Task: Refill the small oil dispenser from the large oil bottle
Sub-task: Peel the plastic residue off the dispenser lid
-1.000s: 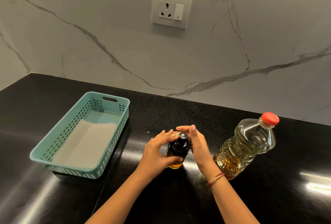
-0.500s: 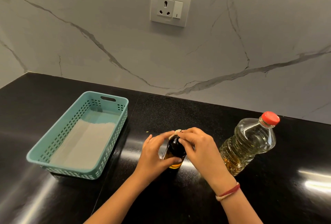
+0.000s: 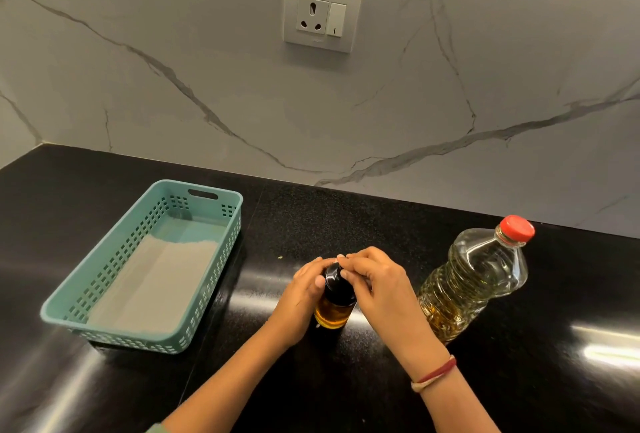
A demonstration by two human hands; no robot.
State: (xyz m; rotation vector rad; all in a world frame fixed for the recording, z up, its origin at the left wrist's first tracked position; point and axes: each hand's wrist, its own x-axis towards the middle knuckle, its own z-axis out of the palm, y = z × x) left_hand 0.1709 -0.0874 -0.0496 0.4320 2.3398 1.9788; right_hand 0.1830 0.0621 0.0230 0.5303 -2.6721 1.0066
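Counter [image 3: 381, 221]: black polished stone, fine speckle, glossy. Bright streaky glare patches bottom left and at the right edge; faint seam line running front to back near the middle.

Backsplash wall [image 3: 207, 51]: white-grey marble-look slab, thin dark grey veins crossing diagonally, one heavier vein sweeping from lower centre up to the right. Meets a side wall at the far left corner.

Socket plate [image 3: 322, 14]: white, mounted on the wall upper centre, one three-pin outlet with a rocker switch to its right.

Light: soft, even, slightly dim; wall has no hard shadows.
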